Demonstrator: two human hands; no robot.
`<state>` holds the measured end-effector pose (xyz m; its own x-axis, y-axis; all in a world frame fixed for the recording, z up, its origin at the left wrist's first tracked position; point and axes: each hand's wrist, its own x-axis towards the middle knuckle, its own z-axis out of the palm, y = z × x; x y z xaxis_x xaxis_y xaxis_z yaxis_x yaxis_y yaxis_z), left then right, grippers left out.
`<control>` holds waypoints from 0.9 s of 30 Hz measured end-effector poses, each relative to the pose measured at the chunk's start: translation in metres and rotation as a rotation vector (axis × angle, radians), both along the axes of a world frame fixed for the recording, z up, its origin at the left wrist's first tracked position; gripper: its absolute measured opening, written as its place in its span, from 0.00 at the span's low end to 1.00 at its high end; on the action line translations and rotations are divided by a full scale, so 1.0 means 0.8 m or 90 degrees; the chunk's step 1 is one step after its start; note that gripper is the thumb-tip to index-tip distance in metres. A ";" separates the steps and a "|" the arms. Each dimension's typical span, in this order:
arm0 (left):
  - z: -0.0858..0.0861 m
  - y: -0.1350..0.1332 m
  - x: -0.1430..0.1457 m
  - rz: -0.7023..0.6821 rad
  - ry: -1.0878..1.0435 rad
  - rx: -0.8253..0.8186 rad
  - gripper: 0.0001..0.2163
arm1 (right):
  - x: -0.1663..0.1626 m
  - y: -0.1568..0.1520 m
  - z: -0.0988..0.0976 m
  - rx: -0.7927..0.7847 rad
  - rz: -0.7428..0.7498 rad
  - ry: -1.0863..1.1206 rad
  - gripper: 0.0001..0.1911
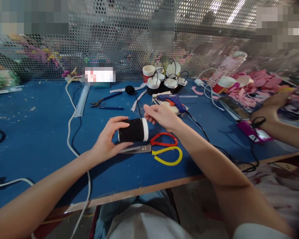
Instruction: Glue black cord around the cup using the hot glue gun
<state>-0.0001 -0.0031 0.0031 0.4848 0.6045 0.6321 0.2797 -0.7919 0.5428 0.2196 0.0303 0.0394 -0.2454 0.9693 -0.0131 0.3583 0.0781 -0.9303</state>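
My left hand is wrapped round a black-covered cup with a white rim, tipped on its side with the rim to the right. A thin black cord rises from beside the rim towards a round black piece. Just beyond the rim, my right hand has its fingers pinched together; what they hold, if anything, is too small to make out. Beneath the cup lie big scissors with one red and one yellow handle loop, their blades partly hidden by my left hand.
Black-and-white cups with looped cords stand at the back. A blue glue gun rests on pale sticks. Pliers and a white cable lie leftward. At right, another person's hand is near a phone and pink pieces.
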 end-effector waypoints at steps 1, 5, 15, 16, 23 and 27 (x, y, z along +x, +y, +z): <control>-0.001 0.001 0.000 0.009 -0.012 -0.013 0.24 | 0.002 -0.004 0.005 0.006 0.017 -0.010 0.25; -0.006 0.003 0.000 0.018 -0.037 -0.054 0.23 | 0.003 -0.025 0.010 -0.008 0.131 0.040 0.18; 0.002 -0.002 0.004 0.005 -0.024 -0.373 0.24 | -0.009 -0.058 -0.009 0.086 0.129 -0.020 0.10; 0.003 -0.001 0.004 0.008 -0.020 -0.390 0.22 | -0.009 -0.058 -0.010 0.092 0.130 -0.026 0.09; 0.002 -0.003 0.006 -0.006 -0.035 -0.412 0.23 | -0.004 -0.044 -0.006 0.181 0.096 -0.003 0.18; -0.001 -0.005 0.005 -0.027 -0.014 -0.410 0.23 | -0.009 -0.031 0.007 0.142 0.159 -0.045 0.24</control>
<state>0.0039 -0.0074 0.0026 0.5077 0.8469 0.1582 0.2395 -0.3152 0.9183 0.2123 0.0057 0.0447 -0.4822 0.8601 0.1666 0.3653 0.3703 -0.8541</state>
